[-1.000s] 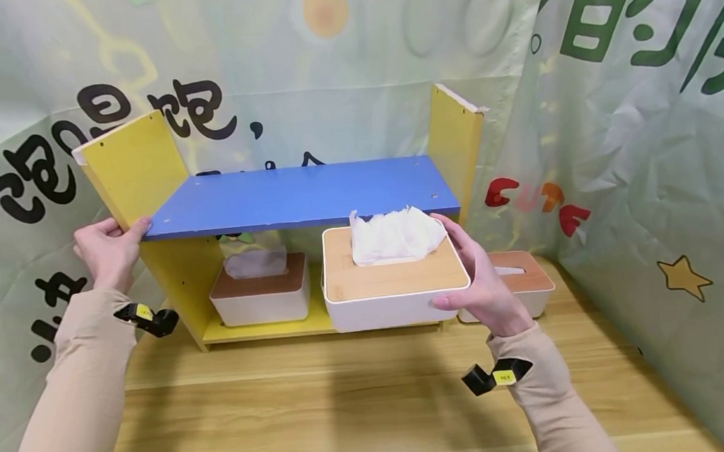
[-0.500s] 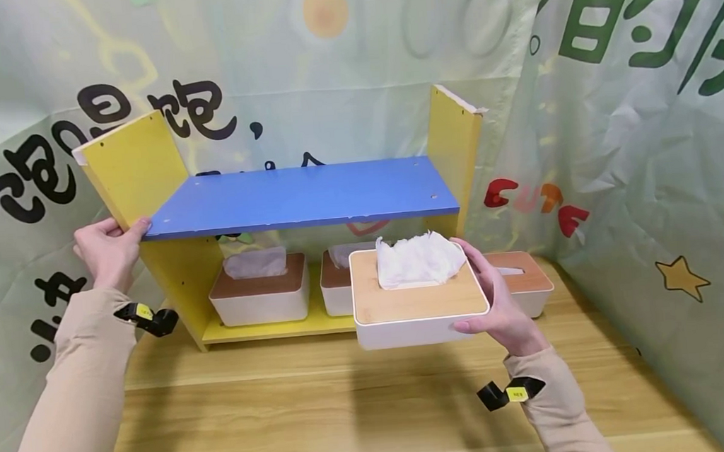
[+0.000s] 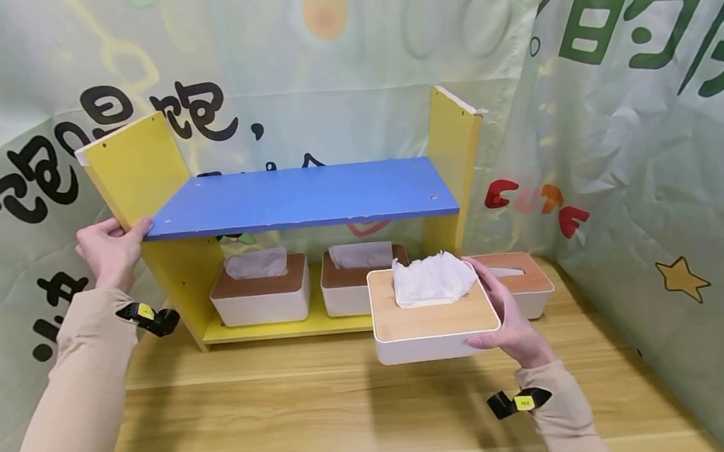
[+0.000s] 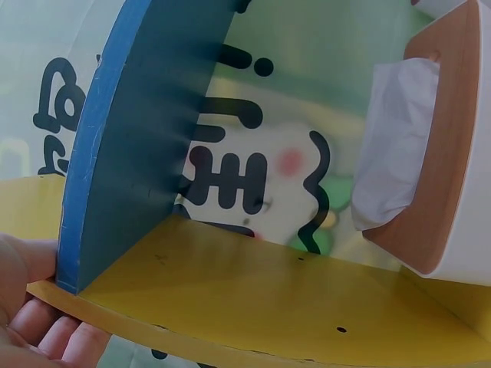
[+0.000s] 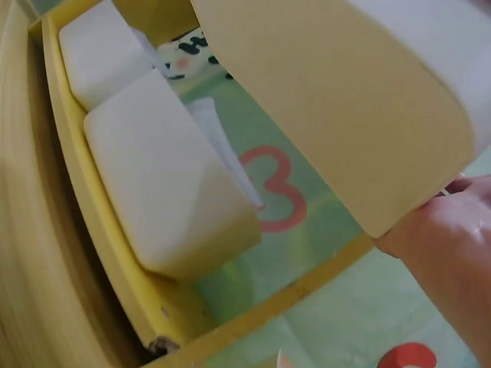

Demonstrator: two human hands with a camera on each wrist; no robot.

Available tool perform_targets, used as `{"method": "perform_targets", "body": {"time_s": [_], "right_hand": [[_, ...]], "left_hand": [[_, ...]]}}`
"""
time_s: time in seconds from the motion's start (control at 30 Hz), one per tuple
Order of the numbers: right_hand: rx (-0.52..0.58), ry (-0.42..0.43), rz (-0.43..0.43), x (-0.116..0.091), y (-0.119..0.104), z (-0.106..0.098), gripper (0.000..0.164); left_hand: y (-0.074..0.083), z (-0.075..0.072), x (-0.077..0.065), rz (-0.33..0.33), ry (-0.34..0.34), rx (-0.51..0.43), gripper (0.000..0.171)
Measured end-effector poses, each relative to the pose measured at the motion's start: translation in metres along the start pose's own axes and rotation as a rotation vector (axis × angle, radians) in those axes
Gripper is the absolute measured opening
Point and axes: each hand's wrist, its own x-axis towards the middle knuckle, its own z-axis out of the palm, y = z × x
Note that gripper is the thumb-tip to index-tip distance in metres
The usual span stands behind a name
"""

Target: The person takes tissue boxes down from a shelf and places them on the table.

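Observation:
My left hand (image 3: 111, 251) grips the left side panel of a yellow and blue shelf unit (image 3: 308, 196). In the left wrist view its thumb lies by the blue board and its fingers curl under the yellow panel edge. My right hand (image 3: 515, 324) holds a white tissue box (image 3: 436, 319) with a light wooden lid by its right end. A crumpled tissue sticks out of the top. This box hangs in the air before the shelf's right half. On the yellow bottom board stand two similar boxes, a left one (image 3: 262, 305) and a middle one (image 3: 345, 295), the latter partly hidden.
Another tissue box (image 3: 533, 290) stands on the wooden table (image 3: 274, 410) right of the shelf, partly behind my right hand. Printed fabric (image 3: 638, 162) hangs close behind the shelf and along both sides.
My right hand has moved the tissue box down, right and towards me, away from the shelf, uncovering the middle box. My left hand keeps its grip on the side panel.

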Motion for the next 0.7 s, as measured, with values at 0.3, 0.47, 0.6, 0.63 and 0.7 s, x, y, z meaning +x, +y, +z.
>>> {"method": "perform_targets", "body": {"time_s": [0.3, 0.47, 0.6, 0.63, 0.7], "right_hand": [[0.002, -0.007, -0.021, -0.015, 0.013, -0.011, 0.113], [0.005, 0.008, -0.006, -0.023, 0.019, -0.017, 0.113], [0.021, 0.011, -0.004, -0.029, 0.023, -0.023, 0.111], [0.022, 0.011, -0.004, -0.030, 0.024, -0.025, 0.110], [0.028, 0.003, -0.010, -0.032, 0.026, -0.027, 0.108]], "left_hand": [[0.001, 0.000, 0.000, 0.005, 0.010, 0.022, 0.058], [0.000, 0.000, 0.002, -0.006, 0.015, 0.032, 0.058], [0.001, 0.000, 0.002, -0.010, 0.010, 0.023, 0.059], [0.001, 0.000, 0.002, -0.011, 0.006, 0.024, 0.059], [0.002, -0.001, 0.002, -0.014, 0.003, 0.026, 0.059]]}}
